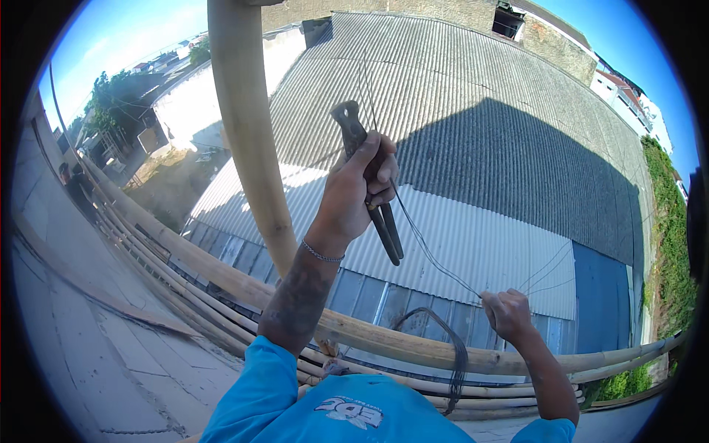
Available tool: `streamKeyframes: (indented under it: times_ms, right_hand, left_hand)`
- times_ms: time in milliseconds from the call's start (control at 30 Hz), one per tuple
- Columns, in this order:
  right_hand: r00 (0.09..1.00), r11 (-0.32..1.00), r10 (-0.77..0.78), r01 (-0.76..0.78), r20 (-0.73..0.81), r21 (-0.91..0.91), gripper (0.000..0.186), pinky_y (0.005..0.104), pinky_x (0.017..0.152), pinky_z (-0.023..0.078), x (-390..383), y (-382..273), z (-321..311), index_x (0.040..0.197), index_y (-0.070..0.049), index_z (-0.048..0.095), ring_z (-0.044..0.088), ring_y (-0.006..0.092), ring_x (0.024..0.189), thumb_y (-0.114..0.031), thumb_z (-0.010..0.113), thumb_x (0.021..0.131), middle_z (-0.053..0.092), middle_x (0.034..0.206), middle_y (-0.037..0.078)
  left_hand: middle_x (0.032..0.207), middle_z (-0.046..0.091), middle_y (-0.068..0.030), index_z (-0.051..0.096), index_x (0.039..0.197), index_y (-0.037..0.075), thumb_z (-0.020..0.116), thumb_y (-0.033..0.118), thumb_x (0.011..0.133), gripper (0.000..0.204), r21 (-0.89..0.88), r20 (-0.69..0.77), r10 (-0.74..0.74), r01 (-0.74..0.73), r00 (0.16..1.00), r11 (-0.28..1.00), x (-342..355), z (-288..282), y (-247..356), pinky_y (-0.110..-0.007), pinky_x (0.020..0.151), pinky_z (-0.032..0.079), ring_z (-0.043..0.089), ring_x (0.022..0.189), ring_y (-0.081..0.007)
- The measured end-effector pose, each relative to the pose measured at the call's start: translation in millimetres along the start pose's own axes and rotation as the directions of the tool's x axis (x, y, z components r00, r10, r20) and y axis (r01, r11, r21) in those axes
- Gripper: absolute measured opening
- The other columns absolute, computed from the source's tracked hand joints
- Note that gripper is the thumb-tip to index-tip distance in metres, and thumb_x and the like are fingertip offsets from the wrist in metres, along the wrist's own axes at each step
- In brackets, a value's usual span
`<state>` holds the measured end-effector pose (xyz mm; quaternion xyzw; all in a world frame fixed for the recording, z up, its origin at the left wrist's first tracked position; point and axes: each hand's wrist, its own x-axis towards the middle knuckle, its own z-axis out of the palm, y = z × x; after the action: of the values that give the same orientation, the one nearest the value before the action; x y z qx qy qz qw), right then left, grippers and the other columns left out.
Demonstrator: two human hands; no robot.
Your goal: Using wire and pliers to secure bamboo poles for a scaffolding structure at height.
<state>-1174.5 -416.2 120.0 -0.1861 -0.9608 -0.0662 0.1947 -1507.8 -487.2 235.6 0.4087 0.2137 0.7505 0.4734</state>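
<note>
My left hand (pixel 362 173) is raised at the middle, closed round dark metal pincers (pixel 388 235). Their jaws point up and their two handles stick out below the fist. Thin dark wire (pixel 423 245) runs from this hand down to my right hand (pixel 509 314), whose fingers are pinched on it. Loose wire ends rise above the left fist, and more thin strands spread past the right one. A bundle of dark wire (pixel 459 362) hangs looped over the horizontal bamboo rail (pixel 399 342), between my arms.
An upright bamboo pole (pixel 247 111) stands left of my left hand. Several more bamboo poles (pixel 177 277) lie along the rail. Beyond and below it spreads a corrugated roof (pixel 473 221), partly in shadow. To my left is a pale concrete surface (pixel 96 347) with a plank.
</note>
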Motion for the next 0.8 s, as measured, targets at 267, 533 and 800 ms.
streamKeyframes:
  times_ms: [267,533,800]
  right_hand:
    - [0.985,0.992,0.116,-0.110,0.124,-0.060,0.041,0.0443,0.091,0.040,55.7,-2.0,-30.2,0.113,-0.004,0.053,0.050,0.0305,0.109,-0.025,0.063,0.079,0.053,0.113,0.018]
    - [0.904,0.465,0.271,0.179,-0.332,0.867,0.042,0.0270,0.072,0.051,201.8,-84.9,-95.9,0.116,-0.005,0.052,0.061,0.0179,0.091,-0.039,0.039,0.095,0.061,0.102,0.013]
    - [0.803,0.356,0.450,0.239,-0.390,0.903,0.031,0.0183,0.047,0.030,214.4,-83.1,-93.3,0.103,-0.005,0.056,0.034,0.0052,0.050,-0.028,0.036,0.098,0.039,0.062,-0.001]
  left_hand:
    - [0.060,0.034,0.0051,0.045,0.081,0.011,0.042,0.035,0.095,0.028,0.137,0.090,-0.027,0.014,0.996,0.990,-6.7,20.9,-14.2,-0.019,0.044,0.025,0.027,0.049,-0.0032]
    - [0.060,0.043,0.0035,0.049,0.083,0.005,0.044,0.032,0.095,0.029,0.384,0.274,0.175,-0.274,0.946,0.882,-15.6,46.4,-39.2,-0.018,0.045,0.032,0.038,0.049,-0.0043]
    - [0.091,0.060,-0.0174,0.032,0.108,0.004,0.036,0.038,0.096,0.036,0.519,0.127,0.249,-0.278,0.960,0.808,-81.9,-1.6,4.2,-0.017,0.037,0.036,0.045,0.044,-0.0054]
